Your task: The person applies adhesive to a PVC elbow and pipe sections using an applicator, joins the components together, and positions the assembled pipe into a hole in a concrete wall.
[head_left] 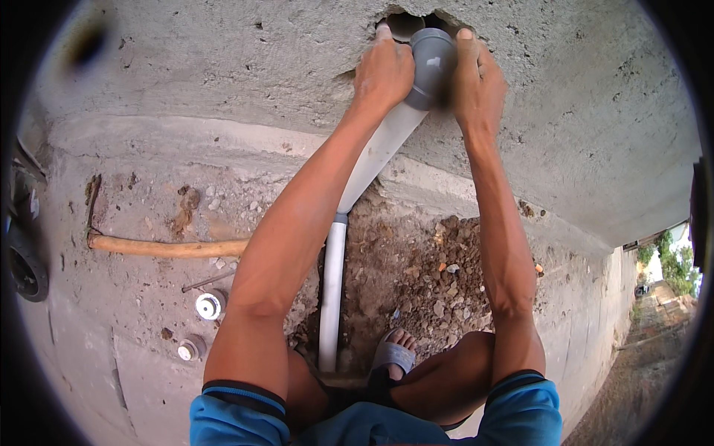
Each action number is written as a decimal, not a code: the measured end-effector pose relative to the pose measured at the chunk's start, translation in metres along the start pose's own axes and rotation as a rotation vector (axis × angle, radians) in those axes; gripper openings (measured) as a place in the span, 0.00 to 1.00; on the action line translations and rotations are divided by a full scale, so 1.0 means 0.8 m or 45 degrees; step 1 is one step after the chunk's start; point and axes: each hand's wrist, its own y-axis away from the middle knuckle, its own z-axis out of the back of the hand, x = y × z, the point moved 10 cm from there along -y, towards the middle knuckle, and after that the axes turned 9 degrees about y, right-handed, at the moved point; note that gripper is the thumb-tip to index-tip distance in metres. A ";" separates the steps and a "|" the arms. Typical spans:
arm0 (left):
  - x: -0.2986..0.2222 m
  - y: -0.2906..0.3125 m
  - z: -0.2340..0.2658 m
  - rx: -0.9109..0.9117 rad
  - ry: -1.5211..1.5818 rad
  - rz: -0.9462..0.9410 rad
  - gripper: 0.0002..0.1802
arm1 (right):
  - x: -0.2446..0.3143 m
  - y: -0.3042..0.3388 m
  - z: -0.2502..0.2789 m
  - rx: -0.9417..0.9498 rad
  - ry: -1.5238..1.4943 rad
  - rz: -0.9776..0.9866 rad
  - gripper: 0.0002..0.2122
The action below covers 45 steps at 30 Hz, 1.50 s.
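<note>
Two hands [384, 73] [480, 85] at one grey elbow [433, 63]

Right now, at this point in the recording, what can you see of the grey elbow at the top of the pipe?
The grey elbow is smooth, slightly shiny and looks like plastic, with a collar at each end. Its lower end meets the pale pipe, which slants up toward it; its upper end is at the broken hole in the wall. The left hand and right hand flank it; their exact contact is unclear. A dark blur hides part of its lower right edge.
</note>
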 end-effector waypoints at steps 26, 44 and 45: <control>0.017 0.002 0.011 0.278 0.354 0.064 0.28 | -0.017 -0.036 -0.057 0.456 0.174 -0.138 0.34; -0.019 0.021 0.005 0.061 0.637 0.319 0.28 | -0.045 -0.001 -0.046 0.131 -0.124 -0.167 0.33; -0.012 0.022 0.007 -0.004 0.692 0.363 0.27 | -0.039 -0.001 -0.048 0.091 -0.229 -0.135 0.32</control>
